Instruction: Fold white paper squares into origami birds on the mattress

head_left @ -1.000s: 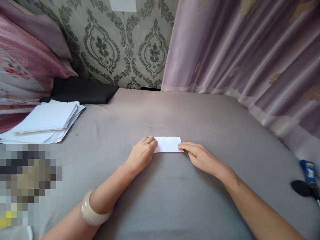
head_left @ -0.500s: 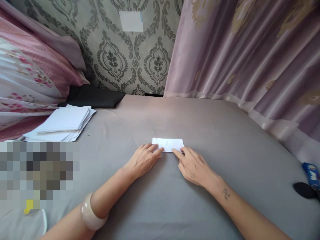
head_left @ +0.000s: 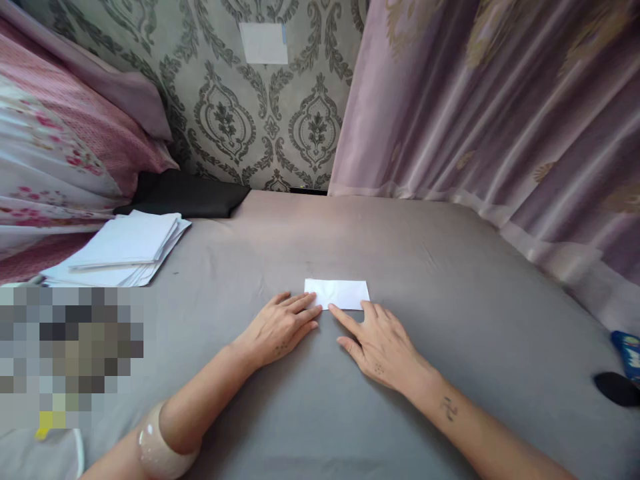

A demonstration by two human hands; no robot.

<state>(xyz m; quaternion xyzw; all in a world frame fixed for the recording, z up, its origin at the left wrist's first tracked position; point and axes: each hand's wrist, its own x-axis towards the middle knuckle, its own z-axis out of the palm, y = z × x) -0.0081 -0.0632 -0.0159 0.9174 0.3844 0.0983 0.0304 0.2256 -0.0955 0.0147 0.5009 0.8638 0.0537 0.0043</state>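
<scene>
A: Start with the left hand [head_left: 283, 327], please. How open?

B: Open, palm down. Spreads fingers over the near left part of a folded-looking white paper [head_left: 343, 294]. Touches it from above with the fingertips, without pinching. Points the thumb to the right, just off the near edge.

A: And the right hand [head_left: 383, 337]?

B: Open too, palm down. Reaches with the index finger to the near edge, close to the left index fingertip but apart from it. Rests more fingertips about the near right corner. Holds the thumb out to the side, over the cloth nearer the body.

A: Where to look for the paper?

B: Lies flat on the grey cloth [head_left: 400, 253], in front of both hands, long side running left to right.

A: How about the arms?

B: Come in from the lower left and lower right, angling toward each other. Wears a pale bangle [head_left: 163, 443] on the left forearm. Shows dark markings on the right one.

A: Farther off?

B: Look left for a loose stack of white sheets [head_left: 125, 240], just beside a black folded item [head_left: 185, 193]. Look far right for a blue packet [head_left: 626, 353] near a black rounded object [head_left: 617, 389]. Can't make out the pixelated patch at lower left.
</scene>
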